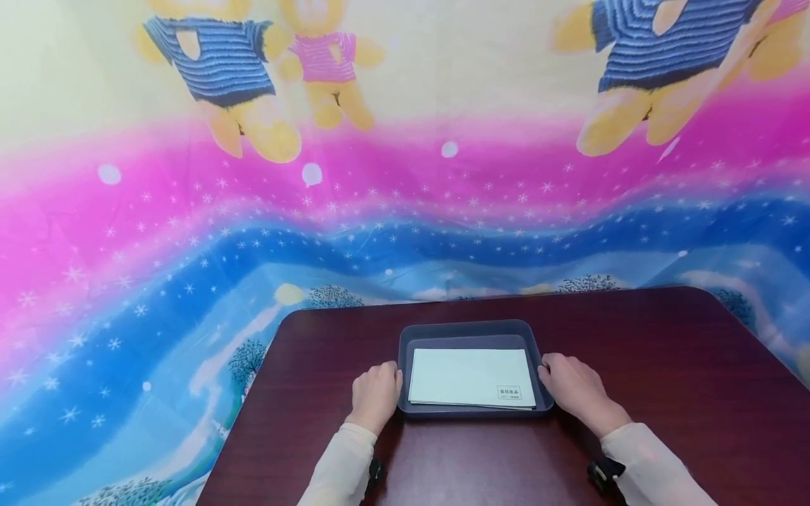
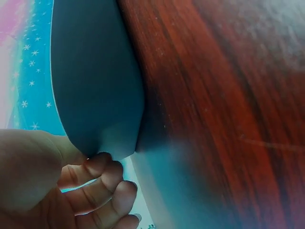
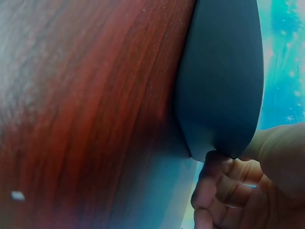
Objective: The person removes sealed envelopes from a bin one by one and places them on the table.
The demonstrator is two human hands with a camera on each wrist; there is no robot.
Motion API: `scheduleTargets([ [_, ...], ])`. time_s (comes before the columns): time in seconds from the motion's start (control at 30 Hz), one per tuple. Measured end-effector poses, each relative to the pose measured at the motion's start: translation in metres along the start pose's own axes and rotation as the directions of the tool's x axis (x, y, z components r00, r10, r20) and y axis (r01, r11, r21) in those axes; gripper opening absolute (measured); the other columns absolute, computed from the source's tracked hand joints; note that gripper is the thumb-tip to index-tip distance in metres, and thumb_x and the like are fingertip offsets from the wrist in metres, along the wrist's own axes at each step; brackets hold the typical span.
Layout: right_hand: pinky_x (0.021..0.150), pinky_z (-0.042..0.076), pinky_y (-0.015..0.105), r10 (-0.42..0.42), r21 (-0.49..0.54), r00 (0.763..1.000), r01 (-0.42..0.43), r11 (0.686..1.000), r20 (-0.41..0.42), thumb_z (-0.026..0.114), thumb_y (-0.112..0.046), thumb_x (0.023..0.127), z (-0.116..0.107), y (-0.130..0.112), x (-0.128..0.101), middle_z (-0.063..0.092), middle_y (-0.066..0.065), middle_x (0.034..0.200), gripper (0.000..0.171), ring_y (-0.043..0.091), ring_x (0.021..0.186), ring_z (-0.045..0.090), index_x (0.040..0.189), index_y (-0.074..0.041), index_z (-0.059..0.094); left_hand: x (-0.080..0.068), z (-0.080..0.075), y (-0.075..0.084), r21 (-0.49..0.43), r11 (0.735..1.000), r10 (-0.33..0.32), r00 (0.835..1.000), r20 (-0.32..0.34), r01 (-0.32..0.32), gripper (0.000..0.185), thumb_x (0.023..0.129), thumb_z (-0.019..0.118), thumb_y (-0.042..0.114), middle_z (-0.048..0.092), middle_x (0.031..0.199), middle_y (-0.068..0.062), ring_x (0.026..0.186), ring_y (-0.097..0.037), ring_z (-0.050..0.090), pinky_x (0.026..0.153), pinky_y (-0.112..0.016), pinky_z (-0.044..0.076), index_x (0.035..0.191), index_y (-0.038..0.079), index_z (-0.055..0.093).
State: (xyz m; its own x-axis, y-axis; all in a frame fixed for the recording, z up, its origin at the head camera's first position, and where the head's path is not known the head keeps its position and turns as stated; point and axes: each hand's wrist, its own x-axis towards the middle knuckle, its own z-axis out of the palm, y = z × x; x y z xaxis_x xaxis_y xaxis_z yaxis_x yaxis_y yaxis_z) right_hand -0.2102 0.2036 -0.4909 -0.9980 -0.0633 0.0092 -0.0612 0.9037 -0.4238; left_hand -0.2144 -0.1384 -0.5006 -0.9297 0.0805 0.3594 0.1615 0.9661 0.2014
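Observation:
A dark grey rectangular tray (image 1: 468, 329) sits on the table, with a small stack of white paper sheets (image 1: 465, 376) lying inside it. The top sheet bears a small boxed print near its lower right corner. On the tray's left side my left hand (image 1: 375, 393) pinches the rim between thumb and curled fingers, as the left wrist view shows near the tray's wall (image 2: 95, 71). Opposite it, my right hand (image 1: 577, 388) grips the right rim the same way; the right wrist view shows its fingers (image 3: 207, 191) under the edge of the tray wall (image 3: 221, 81).
The dark red-brown wooden table (image 1: 633, 337) has rounded far corners. Behind it hangs a colourful cloth (image 1: 392, 176) with bears and snowflakes, close to the table's far edge. A small white speck (image 3: 18, 195) lies on the wood in the right wrist view.

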Motion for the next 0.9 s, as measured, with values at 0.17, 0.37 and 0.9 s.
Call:
scheduleTargets([
  [0.17,0.051,0.029,0.031,0.002,-0.014,1.000,-0.002,1.000,0.007,0.062,-0.020,0.099,-0.002,-0.002,-0.003,0.041,0.001,0.059,0.023,0.018,0.052,0.040,0.078,-0.009,0.059,0.000,0.000,-0.002,0.009,1.000,-0.009,1.000,0.015,0.009,0.035,0.094,0.070,0.026,0.047,0.052,0.000,0.044,-0.016,0.044,0.044,-0.031,0.033,0.066,0.015,0.052],
  [0.37,0.048,0.031,0.031,-0.011,0.008,1.000,0.011,1.000,-0.003,0.066,-0.030,0.097,-0.008,-0.003,-0.004,0.046,0.002,0.056,0.026,0.017,0.050,0.043,0.080,-0.011,0.061,0.001,-0.004,-0.003,0.024,0.999,-0.029,0.999,0.025,0.028,0.026,0.094,0.070,0.034,0.056,0.062,-0.001,0.052,-0.015,0.051,0.048,-0.030,0.041,0.086,0.010,0.069],
  [0.9,0.047,0.034,0.031,-0.056,-0.028,0.992,0.054,0.998,-0.115,0.069,-0.032,0.094,-0.032,-0.013,-0.003,0.050,0.000,0.060,0.027,0.015,0.052,0.044,0.092,-0.006,0.064,0.010,-0.029,0.001,-0.033,0.999,-0.006,0.997,-0.071,0.004,0.033,0.094,0.071,0.035,0.076,0.098,-0.010,0.081,-0.026,0.070,0.063,-0.039,0.057,0.114,0.009,0.074],
])
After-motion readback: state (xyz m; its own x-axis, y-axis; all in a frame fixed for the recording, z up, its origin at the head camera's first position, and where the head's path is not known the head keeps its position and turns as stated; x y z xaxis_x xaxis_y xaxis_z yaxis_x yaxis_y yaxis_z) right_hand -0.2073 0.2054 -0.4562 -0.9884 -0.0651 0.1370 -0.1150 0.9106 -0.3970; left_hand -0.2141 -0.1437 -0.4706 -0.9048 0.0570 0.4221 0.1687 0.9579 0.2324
